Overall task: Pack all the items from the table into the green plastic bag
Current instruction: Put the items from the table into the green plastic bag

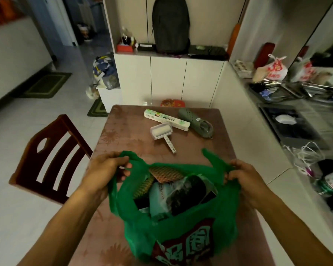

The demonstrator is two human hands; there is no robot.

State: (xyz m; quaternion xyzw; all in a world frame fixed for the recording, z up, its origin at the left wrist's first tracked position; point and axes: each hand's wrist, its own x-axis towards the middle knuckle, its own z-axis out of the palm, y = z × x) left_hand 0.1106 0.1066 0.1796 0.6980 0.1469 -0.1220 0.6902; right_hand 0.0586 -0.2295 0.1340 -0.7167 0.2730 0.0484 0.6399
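Green plastic bag (181, 227) on the table (123, 135) — one handle pinched in each hand, left hand (106, 169) and right hand (244, 177).

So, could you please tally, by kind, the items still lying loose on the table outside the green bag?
Lint roller: 1
Long boxed roll: 1
Grey-green clog shoe: 1
Total: 3 still to pack into the green plastic bag, which both hands hold open by its handles.
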